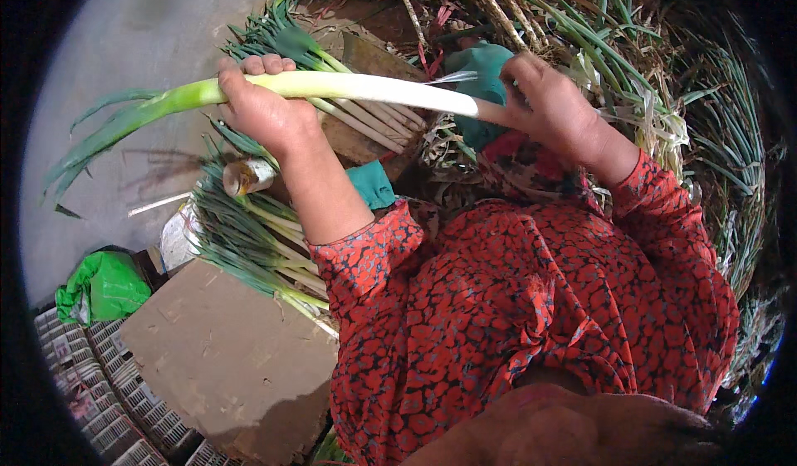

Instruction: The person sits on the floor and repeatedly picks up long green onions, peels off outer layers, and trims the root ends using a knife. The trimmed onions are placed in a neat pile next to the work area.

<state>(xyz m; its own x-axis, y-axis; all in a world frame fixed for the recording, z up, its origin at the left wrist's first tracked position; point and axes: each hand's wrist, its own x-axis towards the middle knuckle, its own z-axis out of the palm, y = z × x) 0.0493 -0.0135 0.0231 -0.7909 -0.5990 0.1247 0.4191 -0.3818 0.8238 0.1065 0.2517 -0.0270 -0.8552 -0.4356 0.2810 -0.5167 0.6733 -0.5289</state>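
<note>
At the upper middle of the view, left hand (pixel 270 109) has its fingers curled round one long leek (pixel 374 88), near where green meets white; fingertips show over the top, rest of the grip hidden behind the stalk. Right hand (pixel 552 109): thumb and fingers close together on the pale root end, tip covered by the fingers, exact contact hard to make out. Leek spans both hands, slightly bowed, green leaves out past the left hand; one thin translucent strip (pixel 455 76) sticks out beside the white part. Two sleeves, red and dark patterned, part of one shirt (pixel 531 300). Behind the stalk, one pile of leeks (pixel 365 121), partly blocked by stalk and left hand; second pile (pixel 249 238) below the left forearm, ends cut off by the sleeve. Stalks overlap in both, no exact count. One round gold-brown object (pixel 247 177) by the second pile, kind unclear. Two teal patches, upper one (pixel 481 126) behind the root end, lower one (pixel 372 185) beside the left forearm. Lower left: one brown board (pixel 224 341), one green bag (pixel 106 287), grey slatted crates (pixel 100 383), cropped by the lens rim, number unclear. Right side: one tangled leek heap (pixel 730 151), uncountable, running into the dark rim.
</note>
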